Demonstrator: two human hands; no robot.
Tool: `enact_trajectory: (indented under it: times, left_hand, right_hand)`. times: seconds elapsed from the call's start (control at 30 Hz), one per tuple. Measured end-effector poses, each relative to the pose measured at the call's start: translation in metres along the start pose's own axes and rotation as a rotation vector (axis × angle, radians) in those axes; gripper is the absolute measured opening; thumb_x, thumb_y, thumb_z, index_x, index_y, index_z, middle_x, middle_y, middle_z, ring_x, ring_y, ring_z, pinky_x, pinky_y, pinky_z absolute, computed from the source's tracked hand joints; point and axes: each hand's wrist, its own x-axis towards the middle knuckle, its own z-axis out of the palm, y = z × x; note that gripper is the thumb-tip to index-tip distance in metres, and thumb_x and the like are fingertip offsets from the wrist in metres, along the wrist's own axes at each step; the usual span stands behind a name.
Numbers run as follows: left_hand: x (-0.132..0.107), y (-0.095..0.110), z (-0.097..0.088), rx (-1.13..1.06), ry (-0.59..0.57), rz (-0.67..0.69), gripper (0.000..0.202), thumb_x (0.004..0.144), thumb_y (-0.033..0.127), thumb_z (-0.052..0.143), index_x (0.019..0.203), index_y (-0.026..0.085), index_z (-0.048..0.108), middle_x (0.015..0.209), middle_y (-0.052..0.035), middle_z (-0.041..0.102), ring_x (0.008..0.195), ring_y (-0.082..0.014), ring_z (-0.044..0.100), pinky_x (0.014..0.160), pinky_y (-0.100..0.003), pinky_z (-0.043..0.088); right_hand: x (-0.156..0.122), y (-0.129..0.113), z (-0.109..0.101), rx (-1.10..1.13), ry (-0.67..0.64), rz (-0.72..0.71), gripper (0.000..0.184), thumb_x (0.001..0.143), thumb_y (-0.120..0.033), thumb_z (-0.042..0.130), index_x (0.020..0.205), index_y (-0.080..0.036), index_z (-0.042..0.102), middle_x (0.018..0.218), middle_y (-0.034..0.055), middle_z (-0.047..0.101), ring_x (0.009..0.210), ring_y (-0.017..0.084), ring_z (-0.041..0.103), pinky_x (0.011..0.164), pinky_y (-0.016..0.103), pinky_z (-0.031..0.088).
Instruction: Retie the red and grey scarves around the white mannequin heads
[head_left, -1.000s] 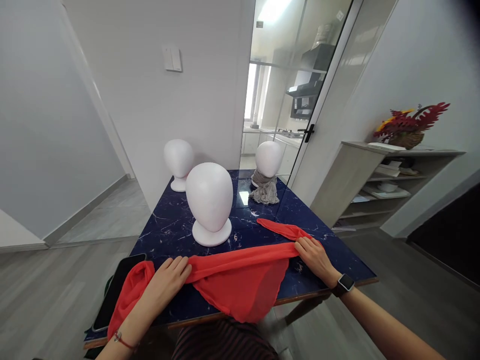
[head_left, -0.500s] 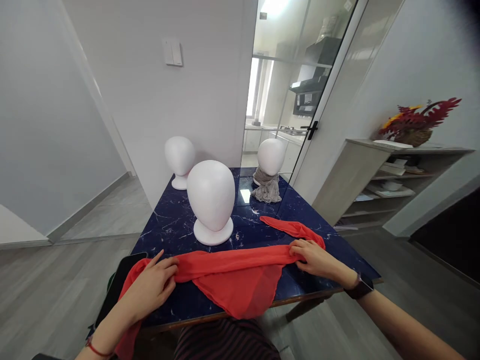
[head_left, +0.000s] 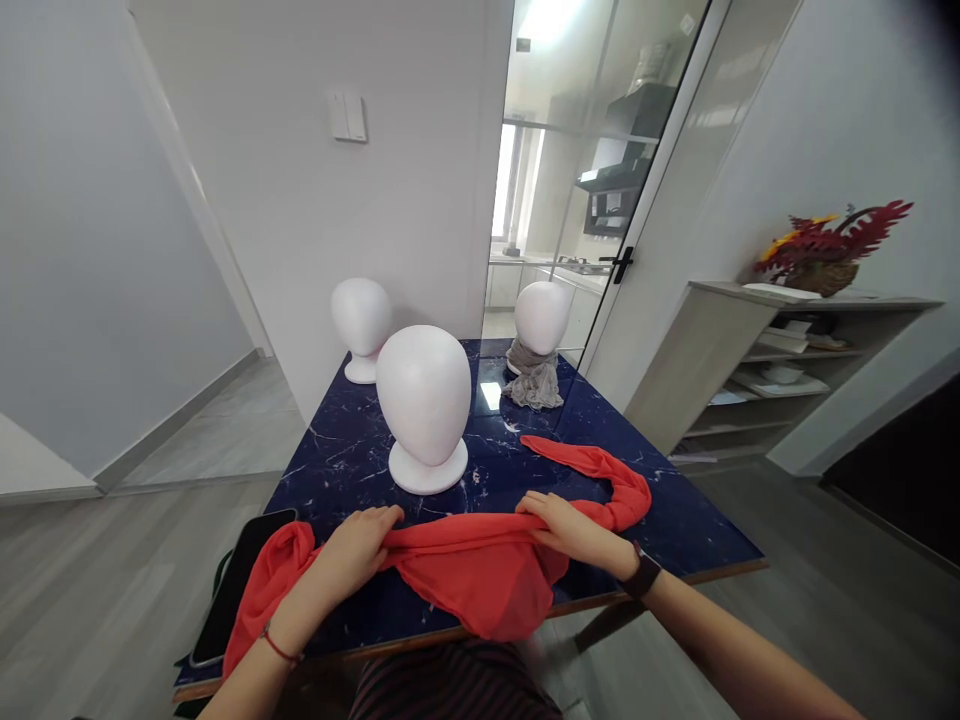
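A red scarf [head_left: 465, 535] lies across the near part of the dark blue marbled table [head_left: 337, 430], its upper edge gathered into a rolled band. My left hand [head_left: 358, 545] grips this band left of the middle, and my right hand [head_left: 562, 528] grips it to the right, fingers curled over the cloth. Between them a loose triangular part hangs toward the table's front edge. The scarf's right end curves back across the table; its left end drapes near the front left corner. Just behind the scarf stands a white foam mannequin head [head_left: 424, 395].
A second white head [head_left: 361, 318] stands at the back left. At the back right, another head [head_left: 541, 316] has a grey scarf [head_left: 534, 378] around its neck. A black phone-like slab [head_left: 244, 580] lies at the left edge. A glass door and shelf [head_left: 780, 370] stand to the right.
Both hands have moved inward along the scarf, closer together. The band between them is shorter and more bunched, and more of the scarf lies outside each hand.
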Motion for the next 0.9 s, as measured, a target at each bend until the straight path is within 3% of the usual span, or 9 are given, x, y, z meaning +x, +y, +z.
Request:
enact_trajectory:
  times: [0.2,0.33,0.47,0.53,0.6,0.67,0.77,0.83,0.9]
  left_hand:
    - [-0.03,0.02,0.014,0.156,0.018,0.118,0.04,0.082,0.004,0.032,0.107,0.021,0.059,0.107,-0.0091,0.061,0.098,-0.0236,0.056,0.087,-0.042,0.042]
    - [-0.055,0.027,0.017,0.071,0.084,0.169,0.036,0.082,0.007,0.041,0.109,0.022,0.058,0.107,-0.0062,0.062,0.102,-0.0216,0.056,0.102,-0.045,0.033]
    - [-0.041,0.045,0.022,0.094,0.194,0.076,0.028,0.089,0.015,0.038,0.098,0.019,0.064,0.108,-0.008,0.061,0.103,-0.0227,0.056,0.099,-0.044,0.038]
    - [-0.026,0.059,0.026,0.092,0.181,0.016,0.035,0.087,0.012,0.04,0.117,0.019,0.057,0.117,-0.0102,0.058,0.108,-0.0244,0.054,0.092,-0.041,0.043]
    - [-0.015,0.072,0.029,0.081,0.103,0.007,0.048,0.083,0.008,0.043,0.129,0.018,0.048,0.117,-0.0103,0.058,0.107,-0.0254,0.054,0.09,-0.042,0.044]
    - [-0.011,0.078,0.03,0.068,0.052,-0.003,0.051,0.079,0.005,0.046,0.128,0.018,0.049,0.114,-0.0102,0.059,0.107,-0.027,0.053,0.091,-0.044,0.042]
    - [-0.014,0.072,0.022,-0.019,0.062,-0.042,0.032,0.075,0.014,0.056,0.107,0.017,0.06,0.112,-0.0106,0.056,0.107,-0.028,0.052,0.09,-0.042,0.041]
    - [-0.018,0.06,0.013,-0.136,0.068,-0.052,0.021,0.072,0.024,0.064,0.092,0.017,0.061,0.109,-0.0095,0.055,0.102,-0.0262,0.053,0.086,-0.038,0.042]
    - [-0.02,0.048,0.002,-0.273,0.045,-0.064,0.027,0.068,0.031,0.069,0.088,0.018,0.057,0.104,-0.0069,0.057,0.094,-0.0231,0.055,0.081,-0.033,0.043]
  right_hand:
    - [-0.034,-0.008,0.002,-0.253,0.053,-0.079,0.026,0.089,-0.012,0.041,0.105,-0.025,0.057,0.099,0.0049,0.057,0.093,0.021,0.053,0.084,0.036,0.04]
    - [-0.057,-0.014,-0.008,-0.104,0.016,-0.022,0.031,0.088,-0.014,0.042,0.112,-0.027,0.058,0.103,0.0053,0.057,0.093,0.019,0.054,0.084,0.034,0.042]
    - [-0.042,-0.031,-0.01,-0.005,0.089,0.067,0.025,0.092,-0.031,0.044,0.086,-0.022,0.066,0.102,0.006,0.059,0.094,0.02,0.055,0.086,0.036,0.041]
    - [-0.024,-0.046,0.002,0.017,0.174,0.089,0.022,0.089,-0.036,0.05,0.099,-0.022,0.064,0.114,0.0078,0.057,0.105,0.022,0.053,0.092,0.039,0.039]
    - [-0.009,-0.062,0.018,0.062,0.177,0.078,0.043,0.084,-0.036,0.057,0.125,-0.023,0.05,0.128,0.0095,0.051,0.115,0.025,0.048,0.097,0.042,0.037]
    - [0.0,-0.074,0.032,0.096,0.114,0.071,0.056,0.083,-0.033,0.059,0.135,-0.024,0.04,0.131,0.0101,0.05,0.118,0.026,0.047,0.099,0.045,0.035]
    - [0.002,-0.079,0.035,0.15,0.009,0.07,0.031,0.084,-0.026,0.057,0.114,-0.021,0.058,0.107,0.007,0.064,0.101,0.025,0.057,0.095,0.045,0.037]
    - [-0.001,-0.076,0.022,0.268,-0.035,0.06,0.017,0.082,-0.025,0.058,0.096,-0.019,0.065,0.089,0.0033,0.067,0.086,0.021,0.06,0.087,0.038,0.04]
    - [-0.004,-0.07,0.004,0.476,-0.036,0.061,0.016,0.08,-0.028,0.061,0.09,-0.017,0.067,0.084,0.0011,0.067,0.079,0.018,0.059,0.078,0.03,0.043]
